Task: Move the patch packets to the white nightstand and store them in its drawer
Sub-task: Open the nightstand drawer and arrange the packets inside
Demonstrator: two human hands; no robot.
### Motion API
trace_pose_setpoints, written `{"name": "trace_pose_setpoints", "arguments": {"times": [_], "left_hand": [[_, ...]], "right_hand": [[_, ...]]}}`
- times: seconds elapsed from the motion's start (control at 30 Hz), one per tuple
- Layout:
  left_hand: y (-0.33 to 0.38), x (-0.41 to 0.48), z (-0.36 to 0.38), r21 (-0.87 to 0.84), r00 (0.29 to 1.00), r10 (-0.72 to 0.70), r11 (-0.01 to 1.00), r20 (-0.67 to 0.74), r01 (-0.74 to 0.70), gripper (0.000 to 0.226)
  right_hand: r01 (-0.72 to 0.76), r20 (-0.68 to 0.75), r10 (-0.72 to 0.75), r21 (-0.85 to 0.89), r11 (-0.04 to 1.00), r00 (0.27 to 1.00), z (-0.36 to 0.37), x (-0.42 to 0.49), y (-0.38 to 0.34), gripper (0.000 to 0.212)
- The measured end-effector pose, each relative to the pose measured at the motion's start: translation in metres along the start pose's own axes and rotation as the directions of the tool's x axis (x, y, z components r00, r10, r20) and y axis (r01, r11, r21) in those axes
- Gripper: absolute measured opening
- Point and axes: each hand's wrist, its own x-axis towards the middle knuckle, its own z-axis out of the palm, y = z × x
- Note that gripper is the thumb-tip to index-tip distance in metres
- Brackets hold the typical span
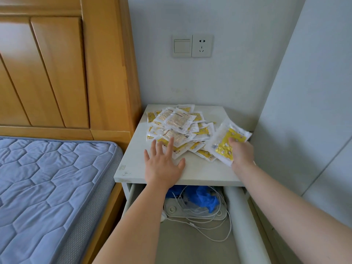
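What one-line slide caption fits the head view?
Person's left hand rests flat on the packet pile atop the white nightstand; right hand grips a packet bunch; drawer open below.

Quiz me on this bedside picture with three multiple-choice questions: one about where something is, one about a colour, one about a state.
1. Where does the pile of patch packets lie? A on the mattress; B on the nightstand top; C on the floor.
2. What colour is the crumpled thing in the drawer? A red; B green; C blue.
3. How is the drawer? A pulled open; B shut; C lifted out onto the bed.
Answers: 1 B, the pile rests on the white top, with fingers of the left hand on it. 2 C, it is plainly blue. 3 A, its contents show below the top.
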Motion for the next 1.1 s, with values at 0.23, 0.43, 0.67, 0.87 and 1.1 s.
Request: {"name": "trace_pose_setpoints", "arguments": {"times": [0.23,0.43,0.67,0.87,1.1], "left_hand": [[0.002,0.01,-0.006,0.135,0.992,0.106,0.984,0.068,-0.114,0.077],[0.005,0.031,-0.003,0.053,0.977,0.165,0.983,0.137,-0.174,0.064],[0.008,0.021,-0.007,-0.07,0.989,0.129,0.989,-0.077,-0.134,0.054],[0.007,0.008,-0.001,-0.039,0.943,0.117,0.99,-0.311,-0.135,0.044],[0.003,-0.022,-0.024,-0.1,0.811,0.182,0.954,-0.557,-0.283,0.027]], "right_hand": [[0.146,0.073,-0.141,-0.079,0.986,0.987,-0.007,-0.012,0.012,0.005],[0.15,0.055,-0.146,-0.094,0.984,0.988,-0.006,-0.007,0.014,0.018],[0.195,0.073,-0.187,-0.122,0.973,0.98,-0.005,-0.008,0.014,0.012],[0.182,0.089,-0.173,-0.103,0.978,0.981,-0.007,-0.015,0.009,0.006],[-0.057,0.193,0.056,-0.001,0.998,0.98,-0.032,-0.03,0.002,0.004]]}}
